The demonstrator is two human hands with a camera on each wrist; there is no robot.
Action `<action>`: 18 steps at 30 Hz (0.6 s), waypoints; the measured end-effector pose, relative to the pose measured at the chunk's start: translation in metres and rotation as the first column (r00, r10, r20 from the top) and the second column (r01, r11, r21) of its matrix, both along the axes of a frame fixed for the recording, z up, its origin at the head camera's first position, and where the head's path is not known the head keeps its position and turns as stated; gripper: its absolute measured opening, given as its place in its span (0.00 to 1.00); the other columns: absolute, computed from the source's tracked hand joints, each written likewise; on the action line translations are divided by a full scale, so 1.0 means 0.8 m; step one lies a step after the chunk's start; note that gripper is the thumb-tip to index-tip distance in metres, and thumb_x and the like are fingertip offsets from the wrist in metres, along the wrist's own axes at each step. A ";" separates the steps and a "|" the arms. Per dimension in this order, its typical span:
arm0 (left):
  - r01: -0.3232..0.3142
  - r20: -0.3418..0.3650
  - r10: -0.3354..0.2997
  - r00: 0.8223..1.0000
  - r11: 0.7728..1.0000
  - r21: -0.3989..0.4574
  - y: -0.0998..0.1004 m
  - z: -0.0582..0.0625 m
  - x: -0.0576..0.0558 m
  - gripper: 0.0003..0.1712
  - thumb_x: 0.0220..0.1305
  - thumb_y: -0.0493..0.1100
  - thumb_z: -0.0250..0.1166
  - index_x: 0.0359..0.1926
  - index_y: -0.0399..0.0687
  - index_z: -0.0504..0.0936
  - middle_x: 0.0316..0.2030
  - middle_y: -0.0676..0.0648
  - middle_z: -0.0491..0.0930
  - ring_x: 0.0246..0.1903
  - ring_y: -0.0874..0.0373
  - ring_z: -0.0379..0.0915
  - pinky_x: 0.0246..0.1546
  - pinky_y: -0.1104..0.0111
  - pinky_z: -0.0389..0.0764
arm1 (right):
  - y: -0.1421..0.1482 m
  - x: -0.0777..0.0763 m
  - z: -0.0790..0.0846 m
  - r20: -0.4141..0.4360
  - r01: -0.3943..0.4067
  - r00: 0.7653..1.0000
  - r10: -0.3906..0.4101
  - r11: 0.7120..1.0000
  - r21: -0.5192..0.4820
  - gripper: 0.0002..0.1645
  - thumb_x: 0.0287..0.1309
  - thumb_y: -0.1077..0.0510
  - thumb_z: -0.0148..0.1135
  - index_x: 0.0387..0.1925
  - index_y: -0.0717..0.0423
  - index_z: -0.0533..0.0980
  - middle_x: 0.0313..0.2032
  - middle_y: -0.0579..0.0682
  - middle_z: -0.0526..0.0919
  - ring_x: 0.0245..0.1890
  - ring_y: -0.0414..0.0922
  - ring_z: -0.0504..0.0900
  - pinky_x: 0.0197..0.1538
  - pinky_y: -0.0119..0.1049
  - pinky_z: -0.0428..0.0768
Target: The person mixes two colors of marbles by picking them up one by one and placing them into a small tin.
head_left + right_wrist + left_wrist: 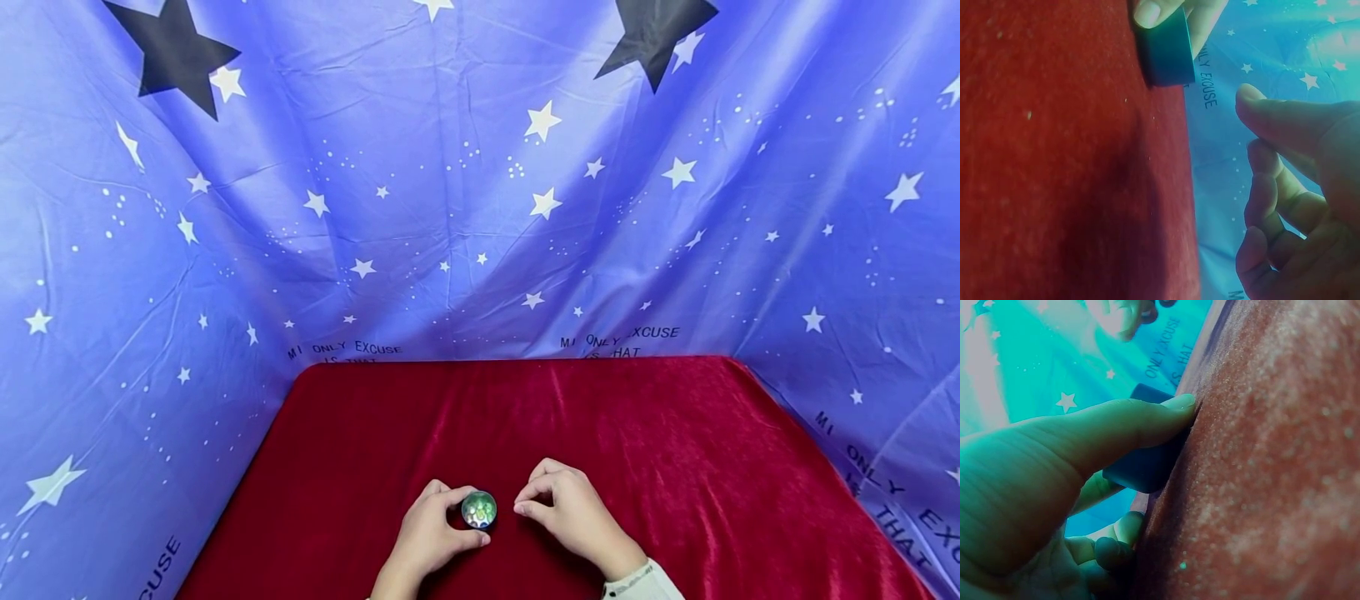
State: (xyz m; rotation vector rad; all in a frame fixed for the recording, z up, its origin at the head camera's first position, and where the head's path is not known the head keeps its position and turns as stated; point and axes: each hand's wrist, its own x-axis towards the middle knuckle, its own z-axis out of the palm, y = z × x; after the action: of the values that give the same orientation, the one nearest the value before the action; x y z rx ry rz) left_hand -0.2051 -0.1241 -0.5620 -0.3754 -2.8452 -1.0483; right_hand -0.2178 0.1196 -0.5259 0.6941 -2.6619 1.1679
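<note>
A small round container with a shiny, green multicoloured top and dark, smooth sides stands on the red cloth. My left hand grips it by the side, thumb on the near edge and fingers on the far one. The left wrist view shows the thumb lying across the container's dark wall, down close to the cloth. To the right, apart from the container, my right hand is held over the cloth. Its fingers are loosely bent, with the thumb near the index fingertip and nothing visible between them.
Red velvet cloth covers the table, running back to a straight far edge. Blue-violet fabric printed with stars and lettering hangs behind the table and along both sides.
</note>
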 end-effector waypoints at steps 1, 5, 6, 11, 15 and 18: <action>0.000 -0.001 0.000 1.000 1.000 0.001 0.000 0.000 0.000 0.36 0.31 0.60 0.78 0.49 0.66 0.83 0.31 0.59 0.67 0.32 0.68 0.65 0.36 0.70 0.71 | 0.001 0.001 0.000 0.001 0.003 1.000 -0.003 1.000 0.005 0.03 0.47 0.49 0.73 0.24 0.34 0.84 0.29 0.32 0.76 0.30 0.29 0.74 0.36 0.27 0.74; -0.001 0.001 0.001 1.000 1.000 0.003 -0.001 0.000 0.001 0.35 0.31 0.60 0.78 0.49 0.66 0.83 0.32 0.59 0.67 0.32 0.68 0.65 0.37 0.70 0.71 | 0.007 0.003 0.000 0.000 0.013 1.000 -0.013 1.000 0.022 0.06 0.47 0.50 0.73 0.24 0.31 0.83 0.29 0.31 0.75 0.30 0.29 0.75 0.37 0.27 0.75; -0.001 0.003 0.001 1.000 1.000 0.003 0.000 0.000 0.001 0.35 0.31 0.60 0.78 0.49 0.66 0.83 0.32 0.59 0.67 0.32 0.68 0.65 0.37 0.70 0.71 | 0.009 0.004 0.000 0.000 0.015 1.000 -0.015 1.000 0.027 0.07 0.47 0.50 0.73 0.24 0.30 0.83 0.29 0.31 0.75 0.30 0.29 0.74 0.37 0.27 0.75; -0.005 0.014 0.005 1.000 1.000 0.004 0.000 0.000 0.001 0.35 0.31 0.60 0.79 0.48 0.67 0.83 0.31 0.59 0.66 0.32 0.68 0.65 0.37 0.70 0.71 | 0.017 0.008 0.000 -0.004 0.037 0.999 -0.037 0.998 0.045 0.07 0.46 0.50 0.73 0.23 0.29 0.83 0.29 0.31 0.75 0.30 0.29 0.74 0.38 0.28 0.74; -0.005 0.025 0.004 1.000 1.000 0.004 0.001 0.001 0.001 0.34 0.31 0.60 0.78 0.48 0.68 0.83 0.31 0.59 0.66 0.32 0.68 0.65 0.37 0.71 0.70 | 0.023 0.012 0.000 -0.023 0.066 0.998 -0.065 0.996 0.057 0.09 0.44 0.51 0.75 0.23 0.29 0.82 0.29 0.30 0.75 0.30 0.29 0.74 0.38 0.28 0.74; -0.004 0.031 0.004 1.000 1.000 0.005 0.001 0.003 0.001 0.34 0.32 0.60 0.78 0.48 0.68 0.83 0.31 0.59 0.66 0.32 0.68 0.64 0.37 0.71 0.70 | 0.027 0.015 0.001 -0.029 0.090 0.996 -0.088 0.994 0.061 0.10 0.44 0.53 0.75 0.23 0.29 0.82 0.29 0.29 0.75 0.30 0.29 0.74 0.37 0.28 0.74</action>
State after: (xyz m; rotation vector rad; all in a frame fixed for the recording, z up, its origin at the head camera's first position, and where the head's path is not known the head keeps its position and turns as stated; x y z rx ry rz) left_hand -0.2040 -0.1236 -0.5599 -0.3564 -2.8685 -1.0690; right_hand -0.2060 0.1413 -0.5248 0.5895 -2.6868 1.0508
